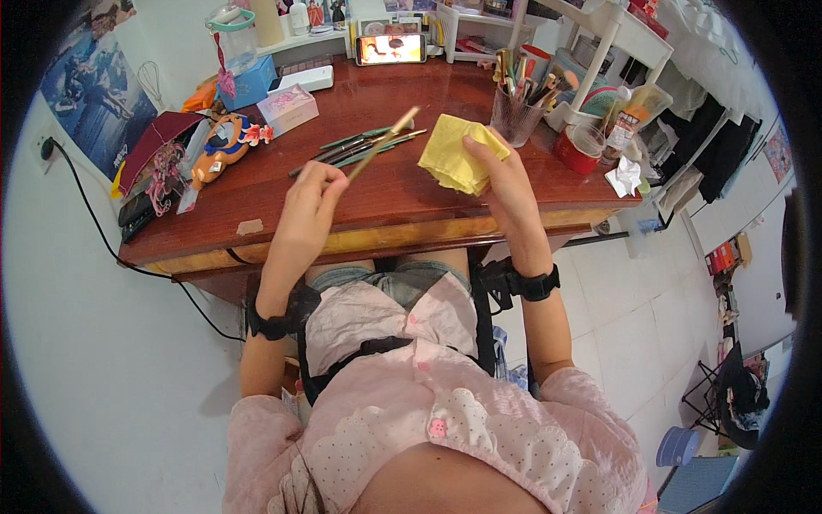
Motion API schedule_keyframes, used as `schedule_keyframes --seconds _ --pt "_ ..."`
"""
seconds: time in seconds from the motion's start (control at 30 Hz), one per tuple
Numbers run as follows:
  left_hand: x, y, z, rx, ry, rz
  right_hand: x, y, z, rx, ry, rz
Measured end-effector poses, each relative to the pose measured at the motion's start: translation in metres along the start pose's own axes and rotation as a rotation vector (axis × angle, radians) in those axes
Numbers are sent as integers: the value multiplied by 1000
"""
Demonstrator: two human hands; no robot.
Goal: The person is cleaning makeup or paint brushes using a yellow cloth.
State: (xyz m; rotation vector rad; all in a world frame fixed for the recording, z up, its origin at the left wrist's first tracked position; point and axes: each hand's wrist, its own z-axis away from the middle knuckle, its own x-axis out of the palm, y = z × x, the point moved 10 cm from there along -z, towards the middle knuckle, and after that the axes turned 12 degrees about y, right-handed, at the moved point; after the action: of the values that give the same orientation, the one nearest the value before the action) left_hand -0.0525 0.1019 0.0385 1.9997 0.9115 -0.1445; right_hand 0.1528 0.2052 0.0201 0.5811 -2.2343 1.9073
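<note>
Between the fingers of my left hand (306, 214) is a slim gold-handled brush (383, 143), slanting up and to the right over the desk. My right hand (507, 184) grips a folded yellow cloth (454, 154), thumb on top and the other fingers hidden behind it. Brush and cloth are apart. Several slender brushes (347, 154) with dark and green handles lie in a loose pile on the desk, just beyond my left hand. A clear ribbed cup (512, 120) full of makeup brushes stands beyond my right hand.
On the reddish-brown desk (282, 184), a lit phone (390, 50) stands at the back. To the left are a tissue box (288, 107), a blue box (250, 81) and an orange toy (221, 150). A red jar (579, 147), crumpled tissue (625, 176) and white rack (599, 60) are at right.
</note>
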Motion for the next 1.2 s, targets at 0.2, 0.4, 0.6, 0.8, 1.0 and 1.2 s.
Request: schedule_keyframes --seconds 0.2,0.4,0.6,0.8,1.0,1.2 --pt "23 19 18 -37 -145 121 12 -11 9 -69 -92 38" --pt "31 23 22 -130 -199 191 11 -15 13 102 -17 -286" --pt "31 26 22 -127 -202 134 14 -16 10 47 -135 -371" --pt "33 29 24 -56 -196 103 26 -21 18 25 -306 -317" --pt "26 45 24 28 -142 26 13 -18 14 6 -162 -307" --pt "4 53 21 163 83 -29 17 -28 22 -20 -164 -319"
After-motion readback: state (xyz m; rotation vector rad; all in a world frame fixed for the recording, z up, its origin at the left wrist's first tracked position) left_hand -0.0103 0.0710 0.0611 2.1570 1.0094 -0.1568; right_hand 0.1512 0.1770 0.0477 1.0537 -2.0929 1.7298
